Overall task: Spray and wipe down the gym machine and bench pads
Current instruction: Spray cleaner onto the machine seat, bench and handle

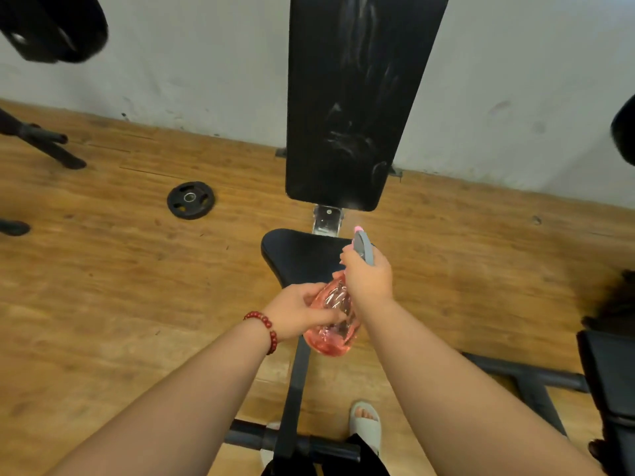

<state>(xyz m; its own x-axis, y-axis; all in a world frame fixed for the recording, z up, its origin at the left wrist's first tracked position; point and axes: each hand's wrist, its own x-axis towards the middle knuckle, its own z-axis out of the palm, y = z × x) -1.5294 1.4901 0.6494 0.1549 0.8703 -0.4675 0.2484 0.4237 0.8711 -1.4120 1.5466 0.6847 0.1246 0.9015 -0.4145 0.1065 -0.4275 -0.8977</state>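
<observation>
The long black padded backrest [364,97] at twelve o'clock looks like smooth vinyl, its sheen broken by whitish smeared streaks. The black seat pad [302,255] below it has the same skin but looks duller. Between them a bare metal bracket [328,219] shines. The translucent pink plastic spray bottle [331,314] at the centre is glossy and ribbed, topped by a matt grey plastic trigger head [364,250]. The wooden plank floor [137,286] is matt and scuffed. The round black weight plate [190,200] at ten o'clock looks rubbery and dull. The pale wall [206,63] is painted and smudged.
</observation>
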